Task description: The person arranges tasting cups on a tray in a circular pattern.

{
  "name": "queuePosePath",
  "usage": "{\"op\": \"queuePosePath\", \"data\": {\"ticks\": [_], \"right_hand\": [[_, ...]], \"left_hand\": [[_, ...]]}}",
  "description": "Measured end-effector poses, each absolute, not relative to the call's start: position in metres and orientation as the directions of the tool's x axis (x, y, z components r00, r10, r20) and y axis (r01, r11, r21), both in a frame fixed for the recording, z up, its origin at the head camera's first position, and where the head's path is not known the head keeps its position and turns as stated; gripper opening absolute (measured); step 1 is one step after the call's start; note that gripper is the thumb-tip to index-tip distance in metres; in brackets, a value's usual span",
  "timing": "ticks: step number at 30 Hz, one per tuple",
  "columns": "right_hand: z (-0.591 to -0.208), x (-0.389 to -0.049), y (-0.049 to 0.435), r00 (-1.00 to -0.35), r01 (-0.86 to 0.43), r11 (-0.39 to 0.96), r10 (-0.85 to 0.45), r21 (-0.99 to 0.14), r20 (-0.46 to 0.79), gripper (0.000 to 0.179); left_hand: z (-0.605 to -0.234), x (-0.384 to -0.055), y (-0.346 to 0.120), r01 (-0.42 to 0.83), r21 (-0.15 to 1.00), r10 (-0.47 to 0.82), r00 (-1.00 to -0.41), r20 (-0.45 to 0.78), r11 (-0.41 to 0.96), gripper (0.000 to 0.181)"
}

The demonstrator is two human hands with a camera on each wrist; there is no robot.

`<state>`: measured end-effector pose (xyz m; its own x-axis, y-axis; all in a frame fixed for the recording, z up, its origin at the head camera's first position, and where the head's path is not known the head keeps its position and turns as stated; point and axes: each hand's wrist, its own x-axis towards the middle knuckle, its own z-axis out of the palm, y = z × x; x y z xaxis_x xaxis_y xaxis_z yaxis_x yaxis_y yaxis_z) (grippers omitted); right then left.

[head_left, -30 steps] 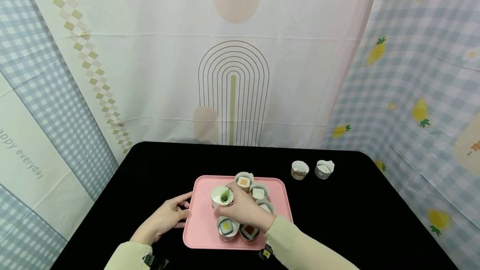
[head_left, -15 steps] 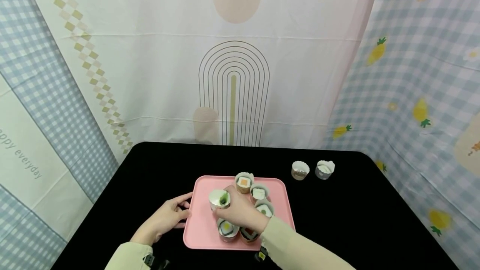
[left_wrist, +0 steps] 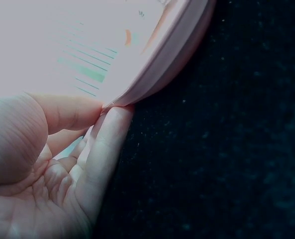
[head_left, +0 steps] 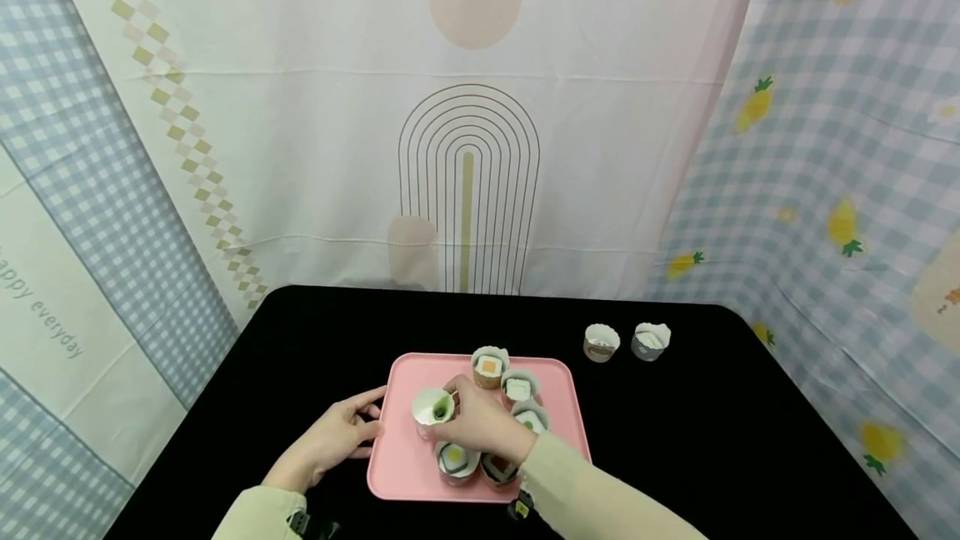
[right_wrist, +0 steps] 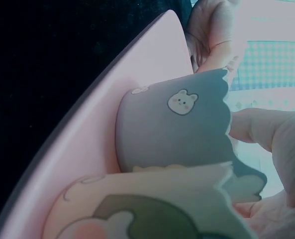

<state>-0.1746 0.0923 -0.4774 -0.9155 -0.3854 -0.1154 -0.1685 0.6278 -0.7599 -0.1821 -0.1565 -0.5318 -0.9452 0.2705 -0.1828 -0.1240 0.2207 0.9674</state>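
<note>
In the head view my left hand (head_left: 335,440) is at the left edge of a pink tray (head_left: 397,473). Its thumb and fingers pinch the tray's rim in the left wrist view. My right hand (head_left: 483,422) grips a white paper baking cup (head_left: 424,401) with a rolled green piece in it, over the tray's left half. Just in front stands a grey cup (head_left: 457,473) with a yellow-centred filling; beside it a brown cup (head_left: 495,477) is partly hidden by the right forearm. In the right wrist view, a bear-printed grey cup (right_wrist: 162,124) covers part of the right hand.
Along the tray's right half stand a cup with an orange-topped filling (head_left: 489,367), one with a white filling (head_left: 518,388) and one with a green-dotted filling (head_left: 531,419). Two more paper cups, one brown (head_left: 601,347) and one grey (head_left: 649,343), stand on the black table at back right.
The right hand has carried its cup slightly left and toward the front of the tray. The left hand stays at the tray's edge.
</note>
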Motion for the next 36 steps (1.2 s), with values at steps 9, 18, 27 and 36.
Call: {"op": "queuePosePath", "data": {"ticks": [9,18,27,36], "right_hand": [[-0.481,-0.179,0.092,-0.886,-0.272,0.600,-0.460,-0.752,-0.046,0.059],[-0.481,-0.177,0.089,-0.903,-0.286,0.651,-0.429,-0.703,-0.029,0.051],[-0.477,-0.170,0.092,-0.900,-0.306,0.661,-0.436,-0.685,-0.019,0.053],[-0.470,-0.171,0.121,-0.906,-0.247,0.513,-0.423,-0.822,0.008,0.063]], "left_hand": [[-0.531,-0.181,-0.157,-0.128,0.967,0.269,-0.945,-0.187,0.221,0.060],[-0.531,-0.181,-0.157,-0.127,0.966,0.273,-0.943,-0.187,0.225,0.060],[-0.529,-0.182,-0.156,-0.130,0.965,0.267,-0.945,-0.191,0.229,0.060],[-0.529,-0.181,-0.156,-0.128,0.967,0.265,-0.946,-0.187,0.222,0.060]]}}
